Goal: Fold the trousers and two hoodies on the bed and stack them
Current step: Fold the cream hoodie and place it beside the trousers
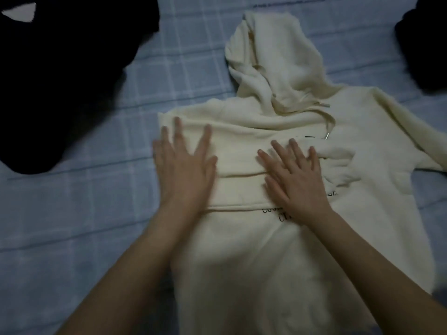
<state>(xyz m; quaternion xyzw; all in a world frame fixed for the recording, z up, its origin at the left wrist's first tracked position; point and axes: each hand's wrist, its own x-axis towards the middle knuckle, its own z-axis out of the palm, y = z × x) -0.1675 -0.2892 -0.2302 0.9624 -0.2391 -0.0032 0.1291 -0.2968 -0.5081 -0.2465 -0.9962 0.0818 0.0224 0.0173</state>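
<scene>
Head view: left hand (185, 163) and right hand (294, 175), both flat with fingers spread, press the sleeve folded across a cream hoodie (278, 238) lying on the blue checked bedsheet (72, 226); black garment (60, 76) lies upper left.

Black lettering on the cream hoodie (302, 238) is hidden, unreadable.

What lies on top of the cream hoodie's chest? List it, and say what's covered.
On the cream hoodie, one sleeve is folded across the chest. The left hand and right hand lie flat on it. Sleeve and right hand hide most of the black print.
</scene>
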